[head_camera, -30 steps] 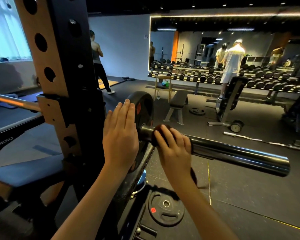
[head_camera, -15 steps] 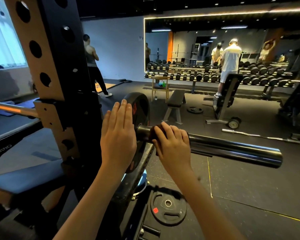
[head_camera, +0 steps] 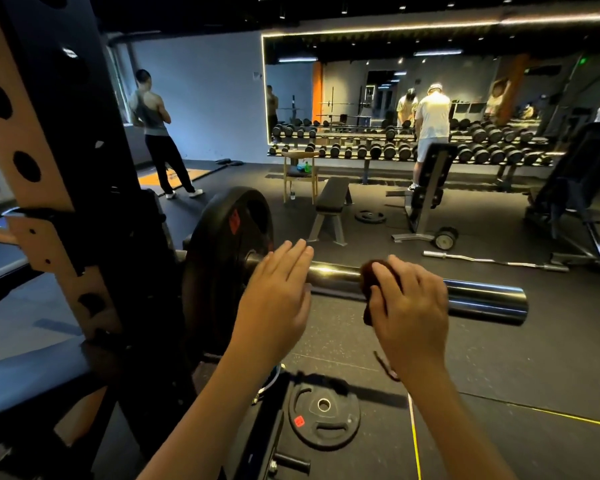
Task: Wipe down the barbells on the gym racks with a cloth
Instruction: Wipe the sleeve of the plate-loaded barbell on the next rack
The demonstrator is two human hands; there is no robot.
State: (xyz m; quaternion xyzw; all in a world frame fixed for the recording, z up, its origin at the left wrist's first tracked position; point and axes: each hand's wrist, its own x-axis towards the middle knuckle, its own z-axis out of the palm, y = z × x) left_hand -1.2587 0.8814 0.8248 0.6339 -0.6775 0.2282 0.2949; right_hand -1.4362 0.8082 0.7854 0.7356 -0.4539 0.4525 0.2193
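Head view looks down on two bare arms reaching to a barbell sleeve that juts right from a rack. A dark cloth lies bunched over the top of the sleeve, about midway along it, and the right hand is curled down over it, fingers gripping the cloth against the steel. The left hand is flat, fingers straight and pressed together, held just in front of the inner end of the sleeve, near the big black plate loaded there; whether it touches the bar I cannot tell. On the floor near the rack's foot lies a smaller plate. Far off, a flat bench stands before a long dumbbell rack and a wall mirror, and a person stands at the left with their back turned.
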